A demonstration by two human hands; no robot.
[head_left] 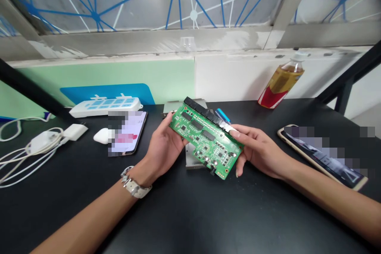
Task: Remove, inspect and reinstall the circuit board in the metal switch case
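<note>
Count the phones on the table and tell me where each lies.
2: one phone lies left of the left hand, the other phone right of the right hand. Any others may be hidden.

The left hand (162, 149) is cupped, palm inward, its thumb (166, 122) raised above its other fingers (183, 141). The right hand (258, 147) grips, one finger curling lower. Both forearms, left (89, 212) and right (324, 192), slant outward on the fingers' near side.

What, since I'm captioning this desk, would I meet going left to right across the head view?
By their middles: cable-wrapped white block, white pronged plug, small white rounded object, lilac-screened phone, left hand, green circuit board, right hand, drink bottle, tan-cased phone.
</note>
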